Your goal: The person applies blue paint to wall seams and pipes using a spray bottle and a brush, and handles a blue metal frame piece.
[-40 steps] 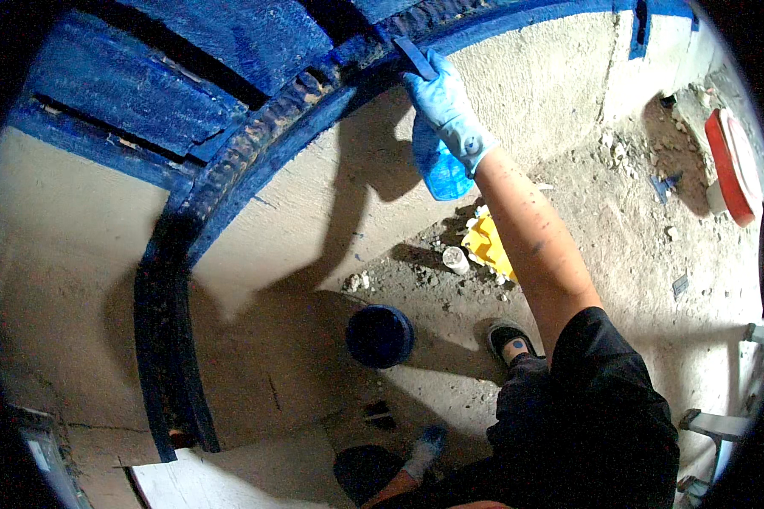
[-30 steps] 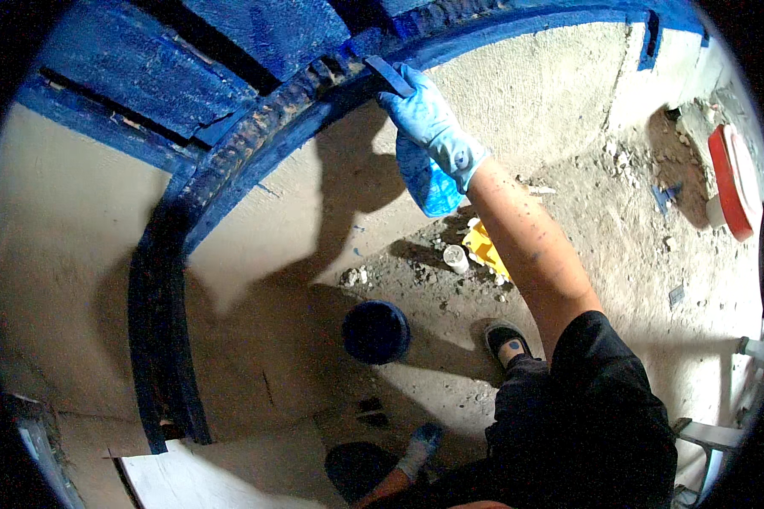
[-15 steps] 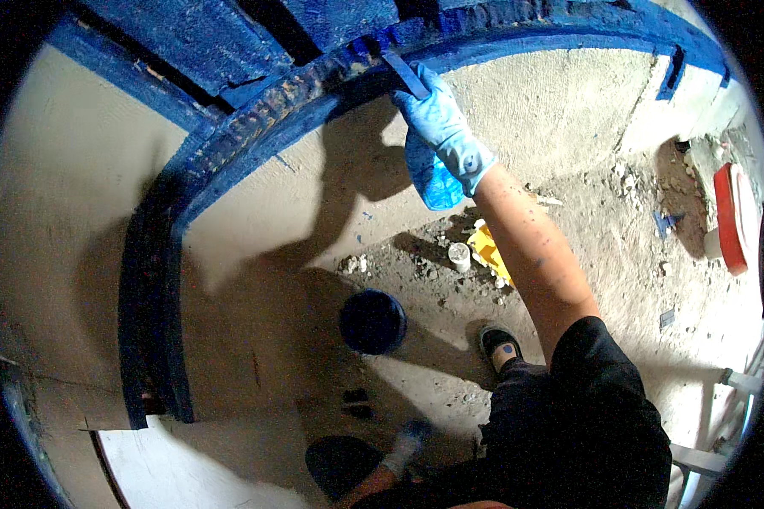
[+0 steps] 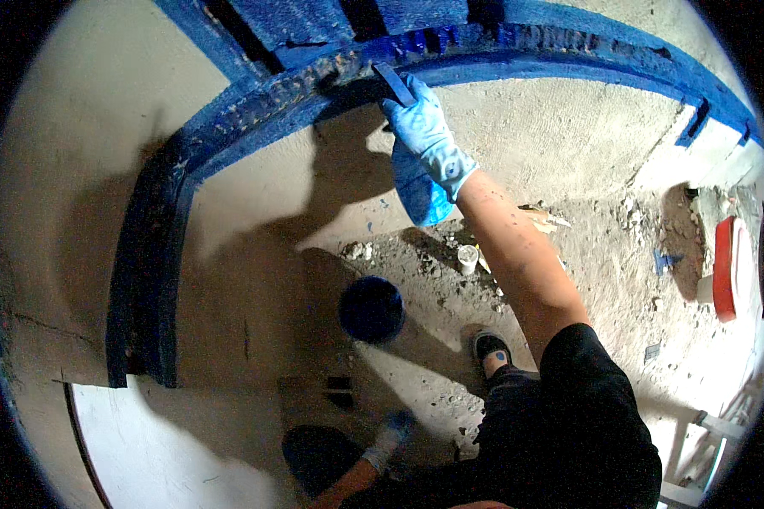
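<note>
My right hand, in a blue-stained light glove, is closed around a flat blue-covered tool. I cannot tell whether it is a brush or a scraper. The tool's far end meets the ridged inner band of a blue arch-shaped frame on the wall. Beneath my palm hangs a rounded bright blue piece, its kind unclear. My left hand, gloved too, is low in the shade beside a dark rounded shape; its fingers are too dim to read.
A dark blue bucket stands on the rubble-strewn floor near my shoe. A small white cup is beyond it. At the right are a red-and-white object and part of a metal ladder. A white panel lies lower left.
The view has shifted, so the arch appears farther right and lower. Along the band, my right hand and its tool have moved left. My left hand has risen slightly in the picture.
</note>
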The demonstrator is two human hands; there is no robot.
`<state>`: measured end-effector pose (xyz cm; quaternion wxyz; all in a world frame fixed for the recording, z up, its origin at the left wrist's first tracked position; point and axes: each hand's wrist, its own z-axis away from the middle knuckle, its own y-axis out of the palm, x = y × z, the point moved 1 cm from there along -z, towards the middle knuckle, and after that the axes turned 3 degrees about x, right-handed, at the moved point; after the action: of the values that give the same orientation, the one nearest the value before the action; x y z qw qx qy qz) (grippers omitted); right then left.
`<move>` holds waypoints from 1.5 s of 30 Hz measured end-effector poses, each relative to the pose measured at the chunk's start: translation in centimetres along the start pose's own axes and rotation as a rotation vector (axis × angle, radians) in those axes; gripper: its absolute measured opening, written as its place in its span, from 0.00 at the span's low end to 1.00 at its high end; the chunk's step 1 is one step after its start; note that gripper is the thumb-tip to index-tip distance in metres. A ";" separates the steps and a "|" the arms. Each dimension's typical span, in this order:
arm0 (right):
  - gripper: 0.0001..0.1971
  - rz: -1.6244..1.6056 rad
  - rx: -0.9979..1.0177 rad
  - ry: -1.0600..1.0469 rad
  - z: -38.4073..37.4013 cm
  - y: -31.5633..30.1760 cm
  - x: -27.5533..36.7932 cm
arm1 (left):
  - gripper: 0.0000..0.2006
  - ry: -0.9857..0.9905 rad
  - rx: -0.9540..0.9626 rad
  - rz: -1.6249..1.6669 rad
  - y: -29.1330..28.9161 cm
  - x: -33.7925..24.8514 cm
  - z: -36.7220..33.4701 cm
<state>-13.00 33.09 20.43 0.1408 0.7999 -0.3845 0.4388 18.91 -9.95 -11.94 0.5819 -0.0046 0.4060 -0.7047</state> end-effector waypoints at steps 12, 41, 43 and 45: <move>0.16 -0.098 0.111 0.000 0.9 8.3 -0.6 | 0.16 0.266 -0.374 0.138 0.1 -1.0 1.4; 0.30 -0.007 0.190 -0.118 1.4 15.3 5.5 | 0.12 0.309 -0.635 -0.186 0.5 0.0 3.0; 0.31 -0.012 0.211 -0.108 1.3 15.5 5.3 | 0.12 0.271 -0.621 -0.134 0.5 0.1 2.7; 0.31 0.036 0.198 -0.156 1.4 16.5 5.0 | 0.13 0.209 -0.582 -0.056 1.1 0.3 2.2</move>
<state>-22.72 18.87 21.80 0.0228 0.8346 -0.3633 0.4135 20.73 -11.41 -11.23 0.4916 -0.1099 0.6479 -0.5713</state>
